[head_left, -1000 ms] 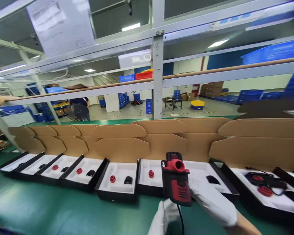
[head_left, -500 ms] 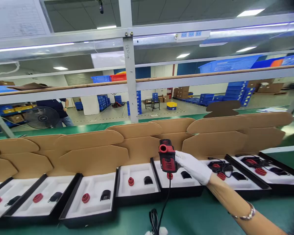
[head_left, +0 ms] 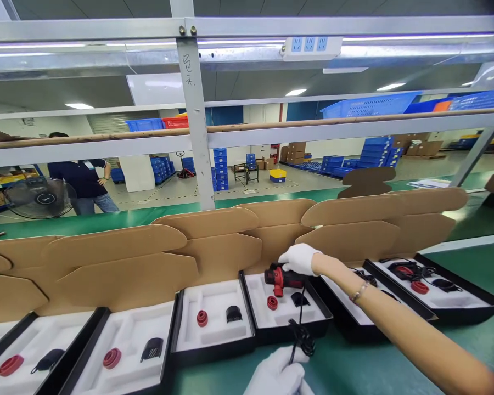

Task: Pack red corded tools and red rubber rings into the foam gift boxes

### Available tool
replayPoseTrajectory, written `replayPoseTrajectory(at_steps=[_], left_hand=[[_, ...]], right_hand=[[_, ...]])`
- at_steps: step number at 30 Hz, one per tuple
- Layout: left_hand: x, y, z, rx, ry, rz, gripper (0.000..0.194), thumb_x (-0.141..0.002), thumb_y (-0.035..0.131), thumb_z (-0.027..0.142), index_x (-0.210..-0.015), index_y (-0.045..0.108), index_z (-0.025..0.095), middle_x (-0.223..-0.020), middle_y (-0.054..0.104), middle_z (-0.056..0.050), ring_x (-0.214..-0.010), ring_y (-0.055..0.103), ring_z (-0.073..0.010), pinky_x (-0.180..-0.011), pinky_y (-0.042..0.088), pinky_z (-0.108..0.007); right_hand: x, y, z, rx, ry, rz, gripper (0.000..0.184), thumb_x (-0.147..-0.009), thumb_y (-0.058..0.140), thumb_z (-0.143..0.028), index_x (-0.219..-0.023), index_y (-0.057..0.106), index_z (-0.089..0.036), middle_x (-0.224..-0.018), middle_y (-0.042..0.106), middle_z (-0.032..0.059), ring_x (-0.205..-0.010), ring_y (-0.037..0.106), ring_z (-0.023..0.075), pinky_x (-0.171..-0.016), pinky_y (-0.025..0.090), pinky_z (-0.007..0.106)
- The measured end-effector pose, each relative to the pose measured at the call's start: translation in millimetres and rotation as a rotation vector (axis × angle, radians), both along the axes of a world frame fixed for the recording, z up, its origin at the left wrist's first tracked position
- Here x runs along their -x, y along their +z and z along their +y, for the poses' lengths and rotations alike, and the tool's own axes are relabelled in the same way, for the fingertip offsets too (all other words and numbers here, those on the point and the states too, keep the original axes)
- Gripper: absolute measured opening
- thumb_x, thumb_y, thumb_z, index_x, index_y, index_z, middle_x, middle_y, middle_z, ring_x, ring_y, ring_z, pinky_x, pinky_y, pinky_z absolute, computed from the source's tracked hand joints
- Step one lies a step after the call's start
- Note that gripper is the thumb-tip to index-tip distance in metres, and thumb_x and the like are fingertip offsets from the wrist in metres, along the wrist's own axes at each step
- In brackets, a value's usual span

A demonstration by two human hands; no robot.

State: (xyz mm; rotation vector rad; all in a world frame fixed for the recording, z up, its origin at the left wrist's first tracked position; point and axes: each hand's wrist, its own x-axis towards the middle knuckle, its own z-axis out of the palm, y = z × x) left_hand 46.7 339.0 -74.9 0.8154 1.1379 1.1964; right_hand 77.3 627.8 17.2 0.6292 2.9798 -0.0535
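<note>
My right hand [head_left: 299, 259], in a white glove, is closed from above on a red-and-black corded power tool [head_left: 278, 280]. The tool lies sideways over the back part of the white foam tray [head_left: 253, 285] in an open box; whether it touches the foam I cannot tell. Its black cord [head_left: 302, 336] runs down to a tied bundle in front of the box, where my gloved left hand [head_left: 278, 373] is closed on the cord. In the same tray sit a round red part [head_left: 272, 303] and a black curved part [head_left: 300, 299].
Open boxes stand in a row on the green bench [head_left: 214, 378]. The neighbouring box to the left [head_left: 214, 351] has only the red and black parts in its foam; the far-right box [head_left: 477, 307] also holds a corded tool. Raised cardboard lids [head_left: 226, 252] stand behind.
My right hand has lowered the tool and turned it from upright to sideways over the tray. My left hand has come further into view with the cord bundle. The view has shifted right.
</note>
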Motion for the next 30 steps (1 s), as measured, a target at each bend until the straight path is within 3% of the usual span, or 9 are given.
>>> replayPoseTrajectory(at_steps=[6, 10, 13, 15, 17, 20, 23, 26, 30], left_hand=[[8.0, 10.2, 24.0, -0.059, 0.048, 0.045, 0.074, -0.069, 0.052, 0.072, -0.11, 0.049, 0.01, -0.06, 0.064, 0.001, -0.028, 0.018, -0.0043, -0.033, 0.006, -0.025], [36.3, 41.4, 22.8, -0.084, 0.056, 0.208, 0.062, -0.082, 0.043, 0.064, -0.11, 0.052, 0.009, -0.073, 0.069, -0.004, -0.032, 0.028, -0.0042, -0.035, 0.013, -0.024], [59.0, 77.1, 39.4, -0.132, 0.082, 0.641, 0.044, -0.093, 0.035, 0.05, -0.102, 0.059, 0.014, -0.074, 0.07, -0.001, -0.042, 0.04, -0.0071, -0.042, 0.03, -0.021], [70.7, 96.5, 64.8, -0.211, 0.159, 1.039, 0.035, -0.097, 0.033, 0.039, -0.099, 0.062, 0.019, -0.083, 0.071, 0.001, -0.065, 0.058, -0.01, -0.064, 0.046, -0.021], [77.1, 103.7, 97.3, -0.276, 0.257, 1.314, 0.033, -0.098, 0.032, 0.033, -0.107, 0.062, 0.023, -0.106, 0.069, -0.001, -0.1, 0.06, -0.0142, -0.094, 0.044, -0.027], [75.1, 86.3, 140.5, -0.299, 0.223, 1.495, 0.035, -0.099, 0.033, 0.036, -0.114, 0.06, 0.022, -0.127, 0.059, -0.008, -0.12, 0.05, -0.0249, -0.106, 0.035, -0.042], [65.7, 49.9, 160.3, -0.27, 0.026, 1.637, 0.038, -0.096, 0.04, 0.043, -0.1, 0.067, 0.016, -0.105, 0.067, -0.014, -0.104, 0.06, -0.031, -0.094, 0.044, -0.047], [60.1, 25.4, 162.8, -0.232, -0.074, 1.735, 0.039, -0.094, 0.044, 0.041, -0.105, 0.066, 0.011, -0.1, 0.068, -0.018, -0.094, 0.063, -0.0351, -0.085, 0.048, -0.052], [58.1, 32.6, 147.9, -0.256, -0.077, 1.79, 0.042, -0.091, 0.048, 0.04, -0.112, 0.063, 0.007, -0.114, 0.064, -0.021, -0.106, 0.058, -0.039, -0.09, 0.046, -0.056]], right_hand=[[30.9, -36.9, -7.2, 0.083, 0.004, -0.136, 0.024, -0.081, 0.066, -0.03, -0.099, 0.071, -0.015, -0.087, 0.069, 0.0085, -0.082, 0.065, 0.024, -0.081, 0.05, 0.04], [-5.3, -18.5, -11.3, 0.186, 0.049, -0.075, 0.047, -0.078, 0.061, -0.023, -0.124, 0.064, -0.02, -0.111, 0.067, 0.0109, -0.102, 0.062, 0.0274, -0.091, 0.047, 0.038], [-42.5, 6.1, -23.4, 0.518, 0.2, 0.115, 0.079, -0.078, 0.061, -0.029, -0.151, 0.03, -0.027, -0.133, 0.055, 0.0054, -0.107, 0.059, 0.0213, -0.092, 0.047, 0.03], [-54.2, 10.2, -35.7, 0.734, 0.21, 0.329, 0.073, -0.077, 0.064, -0.036, -0.146, 0.04, -0.024, -0.13, 0.056, 0.0054, -0.104, 0.059, 0.0217, -0.094, 0.047, 0.032], [-53.4, 0.0, -47.7, 0.788, -0.017, 0.545, 0.049, -0.081, 0.061, -0.044, -0.122, 0.06, -0.017, -0.113, 0.064, 0.0083, -0.098, 0.06, 0.0241, -0.092, 0.048, 0.036], [-48.8, -29.3, -62.2, 0.746, -0.394, 0.694, 0.041, -0.09, 0.047, -0.046, -0.106, 0.063, -0.012, -0.094, 0.066, 0.0116, -0.083, 0.064, 0.0236, -0.079, 0.053, 0.037], [-62.6, -54.1, -83.0, 0.669, -0.544, 0.754, 0.046, -0.092, 0.041, -0.038, -0.127, 0.052, -0.01, -0.104, 0.065, 0.0163, -0.082, 0.065, 0.0237, -0.076, 0.054, 0.037], [-80.9, -75.4, -119.5, 0.372, -0.584, 0.675, 0.05, -0.085, 0.055, -0.035, -0.132, 0.05, -0.019, -0.112, 0.064, 0.0135, -0.096, 0.064, 0.0277, -0.086, 0.051, 0.04], [-75.7, -107.5, -152.6, 0.13, -0.566, 0.278, 0.028, -0.079, 0.068, -0.035, -0.102, 0.063, -0.02, -0.098, 0.067, 0.0096, -0.091, 0.066, 0.032, -0.079, 0.051, 0.039]])
